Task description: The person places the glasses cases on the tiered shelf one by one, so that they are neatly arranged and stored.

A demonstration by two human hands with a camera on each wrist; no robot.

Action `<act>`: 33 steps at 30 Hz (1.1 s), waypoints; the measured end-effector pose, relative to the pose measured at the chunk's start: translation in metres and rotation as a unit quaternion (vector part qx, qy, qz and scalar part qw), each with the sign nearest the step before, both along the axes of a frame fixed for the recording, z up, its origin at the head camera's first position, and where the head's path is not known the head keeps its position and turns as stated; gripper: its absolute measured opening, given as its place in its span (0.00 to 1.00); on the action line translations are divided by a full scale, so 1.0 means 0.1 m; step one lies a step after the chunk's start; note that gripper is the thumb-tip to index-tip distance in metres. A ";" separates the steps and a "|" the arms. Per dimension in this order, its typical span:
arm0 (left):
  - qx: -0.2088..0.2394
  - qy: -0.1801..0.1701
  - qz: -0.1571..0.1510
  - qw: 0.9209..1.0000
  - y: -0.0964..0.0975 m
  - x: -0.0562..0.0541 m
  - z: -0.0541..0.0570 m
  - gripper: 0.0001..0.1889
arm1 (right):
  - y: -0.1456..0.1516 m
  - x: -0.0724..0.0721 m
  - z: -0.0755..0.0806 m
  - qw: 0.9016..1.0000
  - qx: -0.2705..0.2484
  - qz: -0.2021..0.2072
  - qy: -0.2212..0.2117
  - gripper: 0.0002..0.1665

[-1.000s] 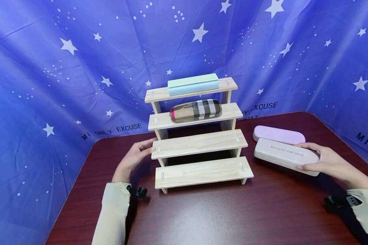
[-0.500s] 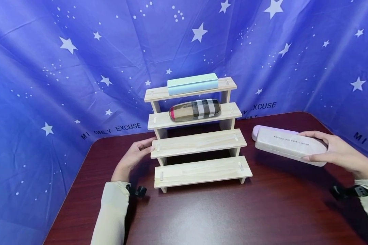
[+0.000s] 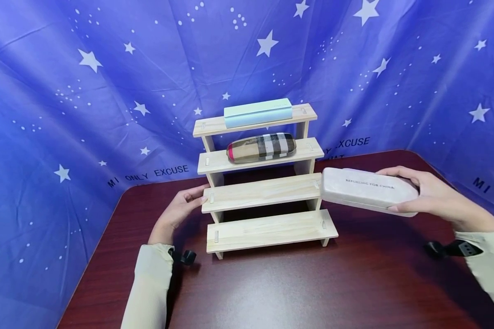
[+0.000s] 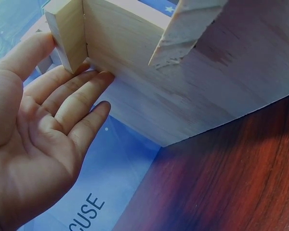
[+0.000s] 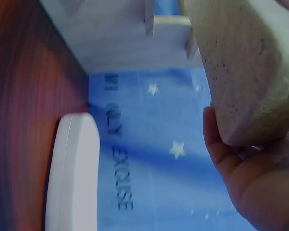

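My right hand (image 3: 438,198) grips one end of a pale grey glasses case (image 3: 366,191), lettered on top, thumb along the front and fingers behind. Clear of the table, its far end overlaps the right end of the third tier of a wooden step shelf (image 3: 263,194) in the head view. At the shelf's left side, my left hand (image 3: 176,209) holds the end of that same tier. In the left wrist view the thumb (image 4: 36,50) lies on one side of the board, the other fingers on the other side against the side panel.
A light blue case (image 3: 258,114) lies on the top tier, a plaid case (image 3: 261,147) on the second. On the table (image 3: 280,288), a lilac glasses case (image 5: 74,168), mostly hidden in the head view, lies right of the shelf. A starry blue curtain (image 3: 148,82) hangs behind.
My right hand has lifted the grey glasses case off the table and carried it left to the shelf's right side. The left hand stays at the shelf.
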State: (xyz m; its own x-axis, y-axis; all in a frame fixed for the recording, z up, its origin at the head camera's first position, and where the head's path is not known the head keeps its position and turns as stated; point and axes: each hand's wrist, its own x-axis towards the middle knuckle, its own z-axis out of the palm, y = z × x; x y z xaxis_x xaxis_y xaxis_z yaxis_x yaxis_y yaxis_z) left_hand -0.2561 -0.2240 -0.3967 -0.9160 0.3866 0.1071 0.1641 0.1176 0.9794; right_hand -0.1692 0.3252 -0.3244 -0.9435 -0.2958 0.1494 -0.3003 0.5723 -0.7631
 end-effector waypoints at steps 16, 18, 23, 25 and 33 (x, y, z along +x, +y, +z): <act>0.008 -0.002 -0.004 1.000 0.00 -0.01 0.00 0.26 | -0.65 -0.20 0.09 0.996 0.033 0.035 0.077 0.43; 0.007 -0.003 -0.002 1.000 -0.01 -0.01 -0.01 0.26 | -0.74 -0.24 0.08 0.995 0.032 0.045 0.077 0.42; 0.010 -0.005 -0.004 1.000 -0.01 -0.01 -0.01 0.26 | -0.94 -0.36 0.05 0.992 0.029 0.085 0.085 0.42; 0.011 -0.005 -0.006 1.000 -0.01 -0.01 -0.01 0.25 | -1.00 -0.40 0.04 0.991 0.031 0.097 0.085 0.42; 0.011 0.000 -0.009 1.000 -0.01 -0.03 -0.01 0.25 | -1.28 -0.60 0.03 0.992 0.016 0.117 0.035 0.44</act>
